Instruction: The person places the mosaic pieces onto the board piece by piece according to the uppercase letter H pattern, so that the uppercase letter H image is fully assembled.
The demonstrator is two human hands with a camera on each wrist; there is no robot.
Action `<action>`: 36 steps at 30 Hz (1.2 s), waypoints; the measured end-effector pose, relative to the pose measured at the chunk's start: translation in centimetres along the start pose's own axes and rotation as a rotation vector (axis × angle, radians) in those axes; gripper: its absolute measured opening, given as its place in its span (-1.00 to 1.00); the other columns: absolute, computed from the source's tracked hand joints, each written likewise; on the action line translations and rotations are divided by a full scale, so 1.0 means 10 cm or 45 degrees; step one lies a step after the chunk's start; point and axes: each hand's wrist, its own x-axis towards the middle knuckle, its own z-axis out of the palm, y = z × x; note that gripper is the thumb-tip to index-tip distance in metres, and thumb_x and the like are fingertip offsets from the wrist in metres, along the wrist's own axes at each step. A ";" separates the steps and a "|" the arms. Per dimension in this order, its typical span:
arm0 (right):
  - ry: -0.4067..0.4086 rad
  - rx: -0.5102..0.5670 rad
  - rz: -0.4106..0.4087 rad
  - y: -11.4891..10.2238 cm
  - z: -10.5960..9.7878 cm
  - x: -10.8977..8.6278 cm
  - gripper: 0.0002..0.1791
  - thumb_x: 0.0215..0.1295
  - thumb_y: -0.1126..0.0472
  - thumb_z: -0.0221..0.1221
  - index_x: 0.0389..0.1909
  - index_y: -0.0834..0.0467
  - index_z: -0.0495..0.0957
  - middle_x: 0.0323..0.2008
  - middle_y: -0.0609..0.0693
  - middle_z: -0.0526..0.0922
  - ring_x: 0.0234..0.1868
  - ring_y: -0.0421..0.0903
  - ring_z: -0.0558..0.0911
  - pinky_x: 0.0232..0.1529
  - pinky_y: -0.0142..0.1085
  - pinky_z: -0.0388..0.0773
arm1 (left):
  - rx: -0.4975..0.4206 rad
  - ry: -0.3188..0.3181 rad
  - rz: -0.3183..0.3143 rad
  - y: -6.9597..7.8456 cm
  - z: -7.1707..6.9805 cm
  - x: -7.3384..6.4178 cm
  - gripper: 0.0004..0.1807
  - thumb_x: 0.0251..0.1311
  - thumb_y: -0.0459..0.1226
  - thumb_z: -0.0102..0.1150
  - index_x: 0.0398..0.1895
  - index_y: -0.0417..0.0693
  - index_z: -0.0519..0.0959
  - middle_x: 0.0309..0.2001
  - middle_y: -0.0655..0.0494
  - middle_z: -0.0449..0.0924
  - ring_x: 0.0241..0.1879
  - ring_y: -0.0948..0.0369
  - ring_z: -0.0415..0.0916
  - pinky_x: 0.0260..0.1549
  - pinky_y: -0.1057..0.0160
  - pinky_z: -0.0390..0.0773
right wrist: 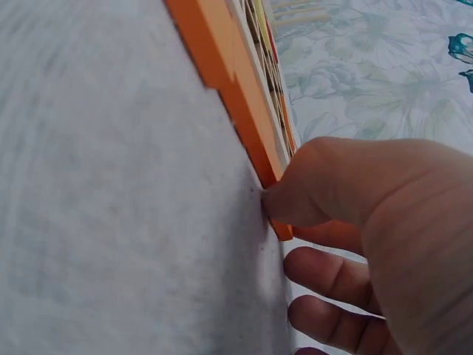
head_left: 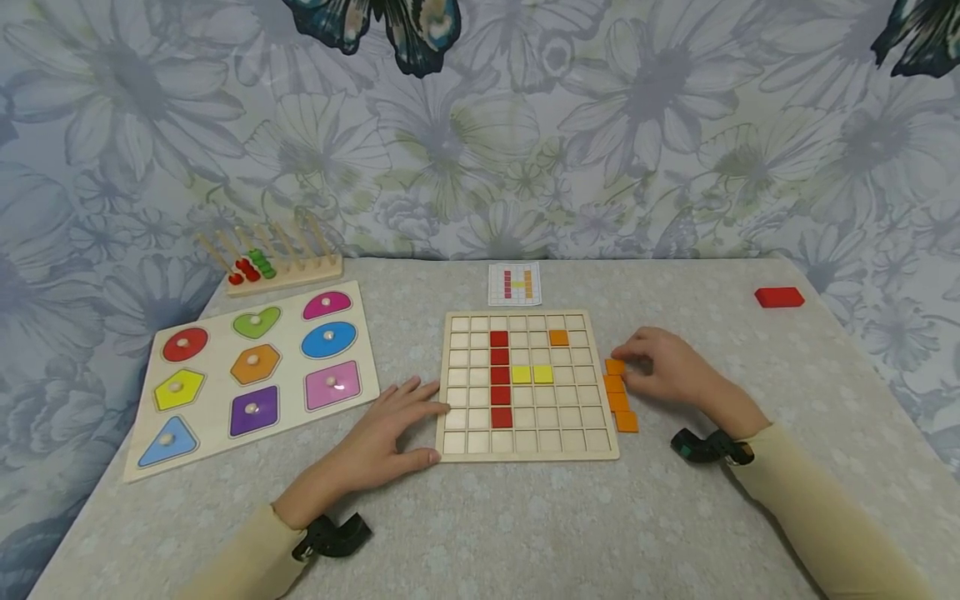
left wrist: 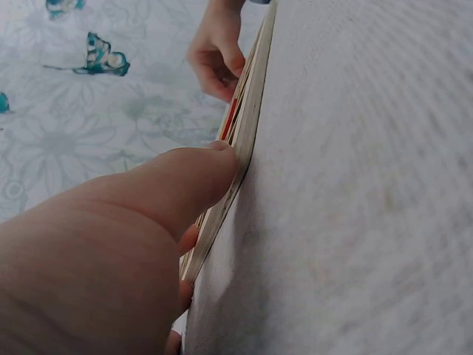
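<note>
A wooden grid board [head_left: 525, 457] lies on the table. On it are a column of several red tiles [head_left: 500, 375], two yellow tiles [head_left: 532, 374] and one orange tile [head_left: 558, 337] at the upper right. Thumb and fingers of my left hand [head_left: 390, 435] touch the board's left edge, fairly straight. Right of the board, my right hand [head_left: 669, 372] pinches the farthest orange tile [head_left: 615, 367] of a short line of loose orange tiles [head_left: 618, 402]. In the right wrist view, the thumb [right wrist: 299, 196] presses that tile's side; the index finger is partly hidden.
Behind the board lies a pattern card [head_left: 514, 284] with a red, yellow and orange design. To the left are a shape puzzle [head_left: 292, 417] with knobbed pieces and a peg stand [head_left: 300, 273] with red and green beads. A red block [head_left: 779, 297] sits at the far right.
</note>
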 end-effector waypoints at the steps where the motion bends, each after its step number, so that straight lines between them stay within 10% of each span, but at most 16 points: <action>1: -0.001 -0.002 0.001 0.00 0.01 0.00 -0.67 0.11 0.32 0.31 -0.06 0.21 0.75 -0.23 0.01 0.69 -0.27 -0.14 0.53 -0.23 -0.23 0.51 | 0.005 -0.002 -0.003 0.00 0.00 0.00 -0.38 0.14 -0.03 0.43 0.31 0.12 0.54 0.55 -0.07 0.28 0.59 -0.23 0.04 0.51 -0.38 -0.05; 36: 0.044 -0.028 -0.022 0.01 -0.16 0.11 -0.70 0.12 0.34 0.31 -0.09 0.23 0.73 -0.21 0.05 0.73 -0.25 -0.05 0.59 -0.20 -0.16 0.61 | 0.009 0.025 0.040 -0.03 0.02 0.01 -0.42 0.20 0.00 0.39 0.29 0.16 0.55 0.52 -0.10 0.31 0.56 -0.27 0.08 0.47 -0.44 -0.01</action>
